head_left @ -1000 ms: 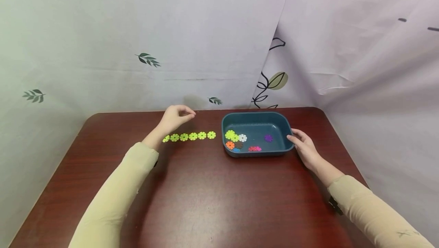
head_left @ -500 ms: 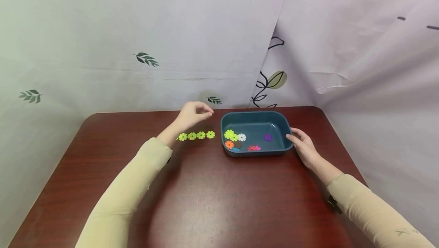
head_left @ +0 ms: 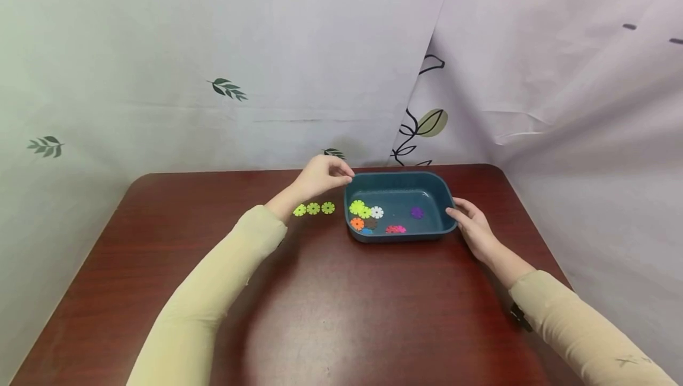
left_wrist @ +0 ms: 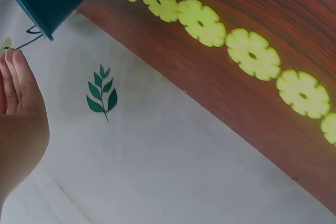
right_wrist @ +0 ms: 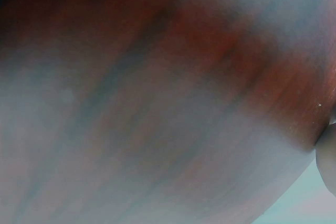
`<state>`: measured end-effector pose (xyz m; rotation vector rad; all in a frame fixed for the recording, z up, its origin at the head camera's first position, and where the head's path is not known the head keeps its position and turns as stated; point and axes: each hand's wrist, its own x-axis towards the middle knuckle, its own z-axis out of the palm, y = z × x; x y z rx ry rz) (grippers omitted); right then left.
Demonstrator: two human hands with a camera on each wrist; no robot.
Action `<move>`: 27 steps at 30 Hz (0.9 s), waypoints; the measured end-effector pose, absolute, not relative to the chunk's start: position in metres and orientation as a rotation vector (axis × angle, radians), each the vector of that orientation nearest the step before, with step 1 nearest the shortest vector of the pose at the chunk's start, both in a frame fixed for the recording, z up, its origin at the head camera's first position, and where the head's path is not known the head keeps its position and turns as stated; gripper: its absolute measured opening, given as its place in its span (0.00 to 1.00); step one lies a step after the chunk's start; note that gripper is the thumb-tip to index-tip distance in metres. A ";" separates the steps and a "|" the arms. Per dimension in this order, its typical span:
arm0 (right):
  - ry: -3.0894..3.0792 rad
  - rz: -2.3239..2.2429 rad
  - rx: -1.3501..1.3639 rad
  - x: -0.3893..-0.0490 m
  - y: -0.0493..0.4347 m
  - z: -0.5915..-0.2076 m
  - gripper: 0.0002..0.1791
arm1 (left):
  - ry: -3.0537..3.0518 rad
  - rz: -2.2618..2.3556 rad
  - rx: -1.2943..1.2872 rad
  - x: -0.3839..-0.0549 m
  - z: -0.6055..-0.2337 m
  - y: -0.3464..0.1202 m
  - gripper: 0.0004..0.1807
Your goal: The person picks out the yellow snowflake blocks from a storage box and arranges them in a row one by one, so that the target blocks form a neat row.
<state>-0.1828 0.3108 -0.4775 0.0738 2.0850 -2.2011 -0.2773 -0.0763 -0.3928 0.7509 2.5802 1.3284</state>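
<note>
A dark teal plastic bin [head_left: 400, 236] stands toward the back of the table, with several flower-shaped discs inside. My right hand [head_left: 476, 233] grips its right end, thumb on the rim and fingers around the outside. At the bin's back left corner is my left hand [head_left: 320, 175], fingers loosely bent and tips right at the rim; nothing shows between them. Under the left forearm runs a row of yellow-green flower discs [head_left: 313, 209], partly hidden in the head view. The left wrist view shows several discs [left_wrist: 253, 54] lying edge to edge, and the fingers [left_wrist: 23, 80] near the bin.
Within the bin lie yellow-green discs [head_left: 357, 207], a white disc [head_left: 377, 212], an orange disc [head_left: 357, 224], a purple disc [head_left: 417, 213] and pink-red ones [head_left: 395, 229]. The reddish-brown table [head_left: 341, 303] meets a pale leaf-printed cloth [head_left: 267, 66] behind. The right wrist view is blurred.
My left hand has moved rightward above the disc row to the bin's back left corner, its arm covering more of the row. The right hand has stayed on the bin.
</note>
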 end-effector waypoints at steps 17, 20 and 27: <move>2.077 -2.219 0.083 -0.181 0.311 -0.479 0.11 | 2.453 1.232 0.921 -0.282 -0.414 -0.041 0.10; 2.076 -2.220 0.087 -0.181 0.311 -0.479 0.12 | 2.434 1.202 0.948 -0.281 -0.415 -0.037 0.10; 2.069 -2.220 0.063 -0.183 0.310 -0.478 0.12 | 2.395 1.085 1.015 -0.284 -0.417 -0.032 0.10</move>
